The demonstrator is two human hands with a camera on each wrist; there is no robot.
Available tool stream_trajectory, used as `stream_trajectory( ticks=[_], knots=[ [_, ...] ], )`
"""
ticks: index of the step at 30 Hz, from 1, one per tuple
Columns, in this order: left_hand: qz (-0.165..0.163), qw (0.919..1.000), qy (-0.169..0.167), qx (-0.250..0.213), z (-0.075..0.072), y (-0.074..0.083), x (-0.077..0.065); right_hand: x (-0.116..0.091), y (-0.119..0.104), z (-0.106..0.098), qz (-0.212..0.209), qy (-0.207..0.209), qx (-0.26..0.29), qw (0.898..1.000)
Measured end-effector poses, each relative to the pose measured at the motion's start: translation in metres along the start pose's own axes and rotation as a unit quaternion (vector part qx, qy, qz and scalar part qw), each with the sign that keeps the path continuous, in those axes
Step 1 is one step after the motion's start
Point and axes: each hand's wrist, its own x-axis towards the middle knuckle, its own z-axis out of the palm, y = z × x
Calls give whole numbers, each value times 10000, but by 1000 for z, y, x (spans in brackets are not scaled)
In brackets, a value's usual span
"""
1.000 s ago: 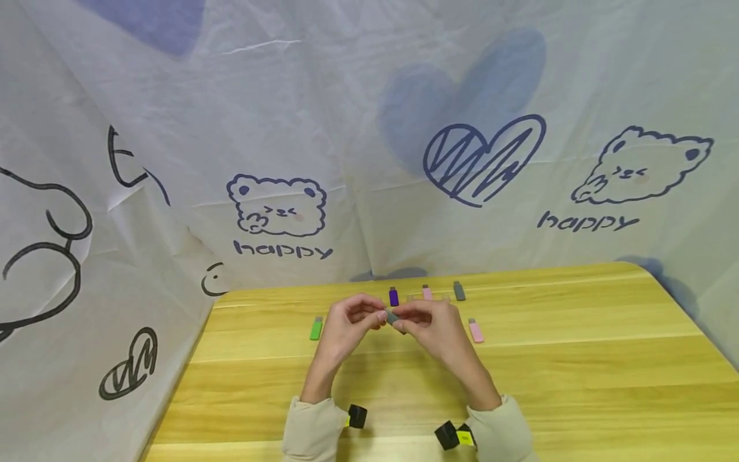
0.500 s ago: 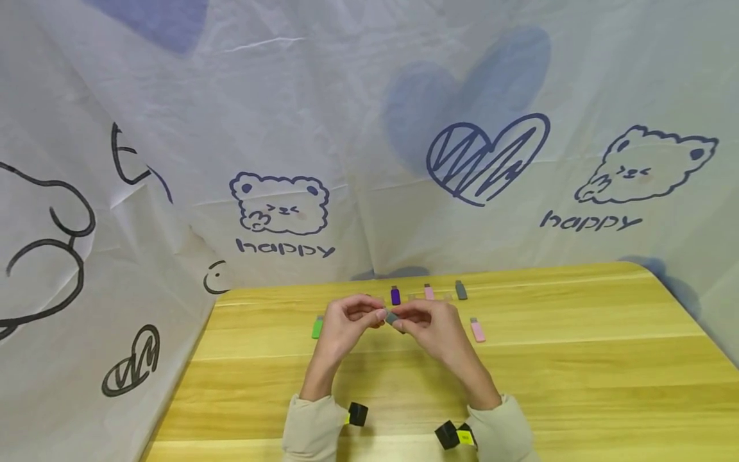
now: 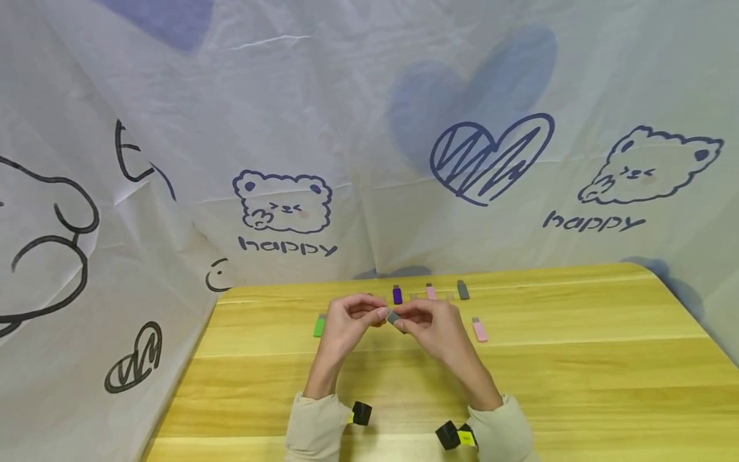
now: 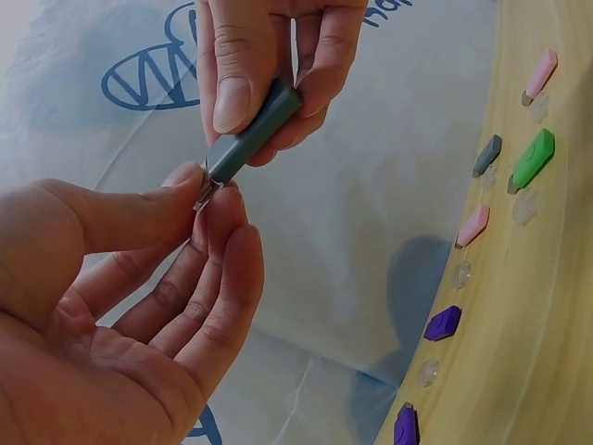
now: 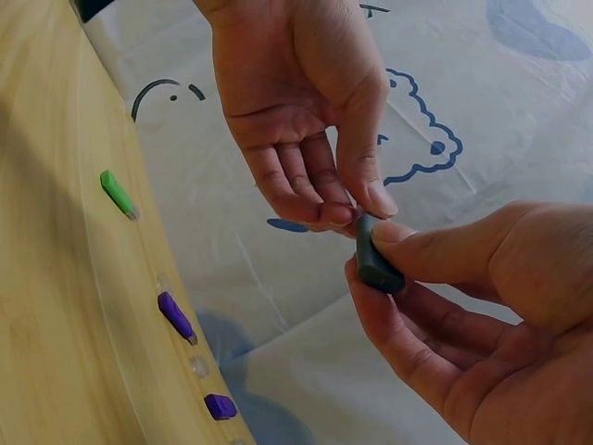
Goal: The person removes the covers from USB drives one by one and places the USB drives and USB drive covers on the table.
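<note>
A dark grey USB flash drive (image 3: 393, 317) is held above the table between both hands. My right hand (image 3: 434, 324) pinches its grey body between thumb and fingers, while the left hand (image 3: 345, 328) pinches its connector end. In the left wrist view, the body of the flash drive (image 4: 255, 132) slants down to a shiny, partly clear tip at the left thumb (image 4: 185, 176) and fingertips. Whether a clear cap covers that tip is hard to tell. From the right wrist view, the drive's rear end (image 5: 378, 269) shows beyond the right thumb.
On the wooden table (image 3: 566, 359) lie other flash drives: green (image 3: 319, 326), purple (image 3: 397, 295), pink (image 3: 430, 292), grey (image 3: 463, 290) and another pink one (image 3: 480, 330). A second purple drive (image 4: 406, 426) and small clear pieces (image 4: 525, 206) lie among them. A printed white cloth (image 3: 369, 212) hangs behind.
The head view has shifted slightly, so the background and the table's drives sit a little further right. Both hands keep their hold on the grey flash drive, almost still.
</note>
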Motion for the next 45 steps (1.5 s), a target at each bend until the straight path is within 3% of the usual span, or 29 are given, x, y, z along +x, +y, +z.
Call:
stream_trajectory(
  ticks=[13, 29, 32, 38, 45],
  knots=[
    [-206, 9996, 127, -145, 6, -2, 0, -3, -3, -2, 358, 115, -208, 9991],
    [-405, 9981, 306, -356, 13, -2, 1, -3, -7, -7, 447, 137, -475, 9978],
    [-453, 9976, 358, -393, 10, -3, 2, -4, -8, -8, 552, 137, -486, 9972],
    [-558, 9915, 1067, -489, -10, -3, 1, -5, -9, -11, 930, 101, -431, 9947],
    [-548, 9940, 778, -545, -19, -3, 3, 1, 9, -11, 694, 234, -313, 9968]
  ],
)
